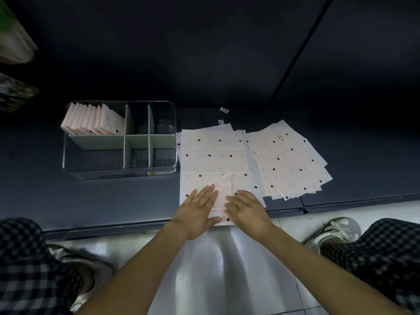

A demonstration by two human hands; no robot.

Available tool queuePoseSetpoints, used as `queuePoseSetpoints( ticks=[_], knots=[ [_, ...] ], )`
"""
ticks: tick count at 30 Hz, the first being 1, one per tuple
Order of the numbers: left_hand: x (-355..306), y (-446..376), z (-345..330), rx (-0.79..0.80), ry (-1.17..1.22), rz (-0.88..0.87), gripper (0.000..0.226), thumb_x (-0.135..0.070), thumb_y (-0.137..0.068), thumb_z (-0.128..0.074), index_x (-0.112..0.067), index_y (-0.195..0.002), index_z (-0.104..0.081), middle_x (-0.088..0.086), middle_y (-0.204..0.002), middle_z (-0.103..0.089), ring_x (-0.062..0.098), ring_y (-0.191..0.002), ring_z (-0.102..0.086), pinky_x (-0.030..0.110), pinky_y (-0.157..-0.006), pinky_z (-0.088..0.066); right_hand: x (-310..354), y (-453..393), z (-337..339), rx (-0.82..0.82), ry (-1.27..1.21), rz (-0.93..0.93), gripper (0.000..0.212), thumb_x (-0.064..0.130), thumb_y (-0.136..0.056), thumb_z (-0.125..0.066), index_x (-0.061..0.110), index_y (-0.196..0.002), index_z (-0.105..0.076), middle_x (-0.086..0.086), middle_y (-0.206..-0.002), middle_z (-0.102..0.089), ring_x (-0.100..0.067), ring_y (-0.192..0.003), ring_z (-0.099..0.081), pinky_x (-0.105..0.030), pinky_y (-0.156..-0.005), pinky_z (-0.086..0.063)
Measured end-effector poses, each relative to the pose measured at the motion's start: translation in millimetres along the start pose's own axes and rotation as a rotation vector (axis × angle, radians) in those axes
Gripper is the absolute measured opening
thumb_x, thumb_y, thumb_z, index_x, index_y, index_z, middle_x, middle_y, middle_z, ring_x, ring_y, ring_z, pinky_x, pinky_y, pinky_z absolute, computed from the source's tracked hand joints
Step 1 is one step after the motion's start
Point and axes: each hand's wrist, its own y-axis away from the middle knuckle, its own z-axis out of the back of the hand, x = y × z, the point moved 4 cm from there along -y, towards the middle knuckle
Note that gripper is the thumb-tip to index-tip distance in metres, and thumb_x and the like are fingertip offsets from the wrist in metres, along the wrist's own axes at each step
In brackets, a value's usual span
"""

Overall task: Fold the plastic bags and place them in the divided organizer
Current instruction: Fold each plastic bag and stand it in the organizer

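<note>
Pink-white plastic, dotted in dark red, lies flat on the dark platform (113,201): 1 partly folded bag (221,189) sits under both hands, on top of an unfolded bag (213,153) that stretches away toward 12 o'clock. The left hand (197,212) lies flat on the folded piece with fingers straight and together, pressing its left half; the right hand (246,209), wearing a ring, presses the right half with fingers bent a little, holding nothing. Both hands touch the piece, and neither looks nearer than the other.

The divided organizer (120,171), clear-walled with pale partitions, stands at about 10 o'clock from the hands, just beside the flat bag's left edge. Its far-left compartment holds a row of folded bags (91,120) standing on edge; the other compartments look free of bags. A loose stack of unfolded bags (293,164) fans out at 2 o'clock.

The folded piece's long axis seems to run toward 12 o'clock. Judging by this, the left hand has the shorter path to the organizer, so carrying the finished fold up and left falls naturally to it.
</note>
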Motion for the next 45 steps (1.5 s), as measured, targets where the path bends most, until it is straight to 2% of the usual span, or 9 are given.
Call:
queuePoseSetpoints(
  ticks=[4,7,10,14,22,27,30,34,45],
  knots=[
    [0.1,-0.8,9.0,-0.027,0.080,0.010,0.068,-0.051,-0.098,-0.032,-0.019,-0.152,-0.005,-0.003,-0.159,0.007,0.009,-0.145,0.007,0.026,-0.116,0.009,0.7,-8.2,7.7,-0.004,0.045,0.003,0.027,0.000,-0.043,-0.084,0.014,-0.059,-0.067,0.003,-0.058,-0.064,-0.014,-0.053,-0.060,-0.024,-0.072,-0.055],
    [7.1,-1.0,34.8,-0.145,0.316,0.055,0.051,-0.033,-0.095,-0.052,-0.021,-0.143,-0.039,-0.003,-0.153,-0.031,0.012,-0.141,-0.024,0.024,-0.116,-0.013,-3.5,-25.4,28.5,-0.060,-0.028,-0.056,0.036,-0.010,-0.037,-0.080,0.014,-0.058,-0.063,0.004,-0.048,-0.052,-0.015,-0.045,-0.050,-0.017,-0.058,-0.048],
    [28.4,0.1,77.0,-0.333,0.624,0.211,0.013,-0.016,-0.087,-0.063,-0.012,-0.099,-0.068,0.007,-0.099,-0.068,0.019,-0.091,-0.059,0.036,-0.083,-0.045,-9.7,-47.4,54.8,-0.137,-0.169,-0.158,0.029,-0.005,-0.055,-0.081,0.011,-0.076,-0.069,0.000,-0.057,-0.063,-0.020,-0.048,-0.057,-0.019,-0.051,-0.046],
    [60.1,3.2,124.9,-0.334,0.814,0.222,0.017,-0.010,-0.083,-0.068,0.005,-0.080,-0.061,0.026,-0.084,-0.063,0.016,-0.071,-0.051,0.034,-0.064,-0.040,-22.3,-90.1,82.1,-0.137,-0.556,-0.436,0.009,0.015,-0.094,-0.053,0.016,-0.095,-0.062,0.004,-0.079,-0.066,-0.017,-0.067,-0.060,-0.031,-0.060,-0.046],
    [150.1,30.7,219.9,-0.380,0.487,0.222,0.005,-0.024,-0.083,-0.069,-0.025,-0.081,-0.064,-0.006,-0.080,-0.066,0.015,-0.078,-0.059,0.029,-0.067,-0.044,8.5,-199.0,101.3,0.053,-0.811,-0.455,0.006,0.019,-0.086,-0.065,0.016,-0.081,-0.064,0.005,-0.075,-0.069,-0.005,-0.066,-0.065,-0.024,-0.063,-0.055],
    [226.5,60.3,223.2,-0.560,0.049,0.580,0.026,-0.033,-0.094,-0.050,-0.028,-0.117,-0.060,0.001,-0.124,-0.055,0.023,-0.116,-0.044,0.035,-0.091,-0.036,29.9,-270.9,86.1,0.020,-0.898,-0.531,0.014,0.015,-0.089,-0.062,0.014,-0.075,-0.058,-0.003,-0.076,-0.070,-0.009,-0.057,-0.067,-0.027,-0.060,-0.058],
    [241.8,63.0,199.4,-0.444,-0.006,0.660,0.029,-0.037,-0.096,-0.042,-0.032,-0.119,-0.059,0.002,-0.128,-0.048,0.024,-0.119,-0.037,0.036,-0.094,-0.033,45.0,-306.2,72.9,0.023,-0.861,-0.549,0.014,0.014,-0.089,-0.062,0.016,-0.075,-0.057,-0.007,-0.079,-0.069,-0.006,-0.053,-0.064,-0.020,-0.053,-0.055],
    [243.6,64.1,185.2,-0.472,-0.032,0.665,0.031,-0.035,-0.097,-0.038,-0.032,-0.117,-0.061,-0.005,-0.123,-0.053,0.020,-0.118,-0.035,0.034,-0.093,-0.028,66.5,-335.5,53.1,0.097,-0.662,-0.519,0.009,0.015,-0.089,-0.056,0.008,-0.092,-0.061,-0.012,-0.090,-0.069,-0.025,-0.076,-0.068,-0.042,-0.071,-0.057],
    [229.9,66.6,175.6,-0.653,-0.026,0.537,0.026,-0.028,-0.096,-0.042,-0.027,-0.111,-0.063,-0.007,-0.118,-0.053,0.018,-0.109,-0.042,0.035,-0.093,-0.029,118.4,-357.7,13.7,0.260,-0.323,-0.509,0.019,0.011,-0.090,-0.047,0.005,-0.097,-0.064,-0.014,-0.100,-0.067,-0.032,-0.092,-0.064,-0.035,-0.071,-0.052]
  ],
)
